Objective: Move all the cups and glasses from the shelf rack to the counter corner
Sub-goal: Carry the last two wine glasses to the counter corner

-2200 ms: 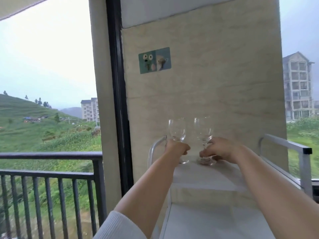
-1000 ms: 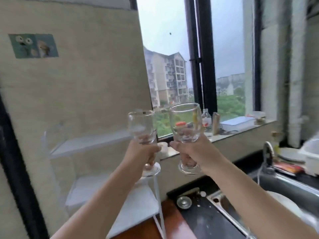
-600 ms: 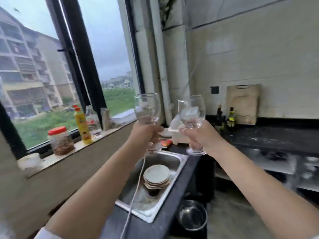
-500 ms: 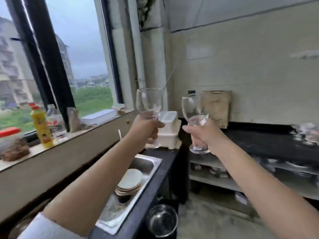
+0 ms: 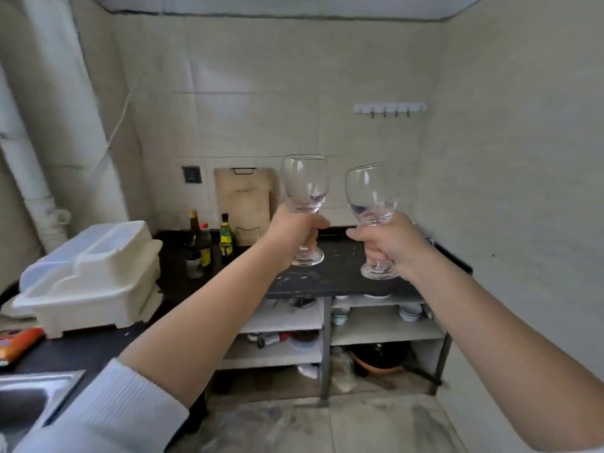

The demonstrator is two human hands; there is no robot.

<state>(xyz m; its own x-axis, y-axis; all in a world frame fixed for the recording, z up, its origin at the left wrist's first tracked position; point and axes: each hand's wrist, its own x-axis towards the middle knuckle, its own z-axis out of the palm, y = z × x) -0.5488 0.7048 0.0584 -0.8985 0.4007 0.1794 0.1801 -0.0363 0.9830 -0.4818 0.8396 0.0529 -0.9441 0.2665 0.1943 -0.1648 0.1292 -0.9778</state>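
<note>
Left hand (image 5: 295,228): curled round the stem of the left glass (image 5: 305,191), which stands upright in the air.
Right hand (image 5: 390,241): grips the stem of the right glass (image 5: 371,197), which tilts a little.
Glasses: both above the dark surface (image 5: 336,273), not touching it.
Change: half a second ago sink and window were in view; now the corner wall with the cutting board (image 5: 245,204) and bottles (image 5: 225,238) fills it.

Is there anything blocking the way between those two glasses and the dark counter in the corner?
Nothing visible does. Both clear stemmed glasses, in the left hand and the right hand, hang above a bare stretch of the black counter. The bottles and the wooden cutting board stand off to the left.
</note>
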